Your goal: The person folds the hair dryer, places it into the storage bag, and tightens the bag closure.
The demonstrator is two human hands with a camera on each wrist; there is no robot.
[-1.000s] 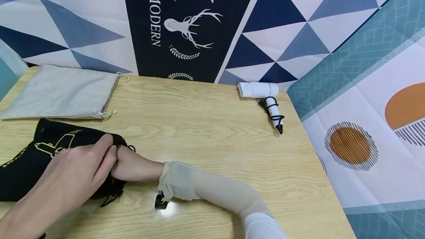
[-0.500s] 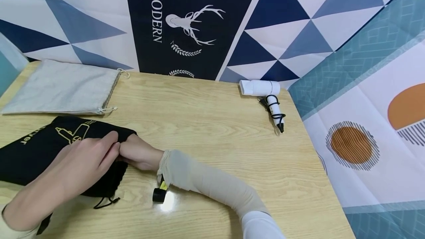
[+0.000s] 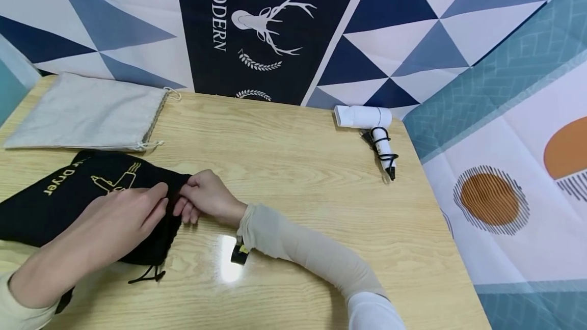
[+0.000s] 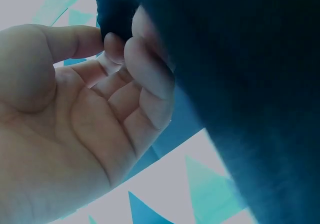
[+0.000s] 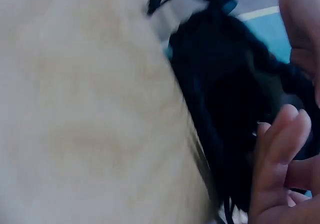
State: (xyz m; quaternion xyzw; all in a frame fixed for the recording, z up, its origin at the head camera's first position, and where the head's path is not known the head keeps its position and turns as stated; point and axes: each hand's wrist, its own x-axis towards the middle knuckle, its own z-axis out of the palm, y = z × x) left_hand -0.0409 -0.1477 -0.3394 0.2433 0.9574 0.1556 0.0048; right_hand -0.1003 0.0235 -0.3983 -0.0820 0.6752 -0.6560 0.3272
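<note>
A black drawstring bag [image 3: 147, 238] with gold lettering and a gold hair dryer drawing lies at the left of the table in the head view. My left hand [image 3: 121, 218] reaches over it and pinches cloth at its mouth; in the left wrist view, the left thumb and fingers [image 4: 112, 47] meet on the black cloth. At the bag's right corner my right hand [image 3: 208, 200] grips the mouth's edge, some fingers curled below. The right wrist view shows the dark opening of the bag [image 5: 225, 94] beside the right fingers [image 5: 280, 139]. What lies inside is too dark to tell.
A white hair dryer [image 3: 364, 116], black cord wound round its handle, lies at the table's back right. A grey drawstring bag [image 3: 91, 111] lies flat at the back left. A small black and yellow piece [image 3: 239, 254] shows by the right cuff. Patterned cloth [image 3: 284, 29] hangs behind.
My right hand has drawn back to the right, out of the bag's mouth, and now holds its edge. More of the bag's lettering shows. The left hand keeps its hold.
</note>
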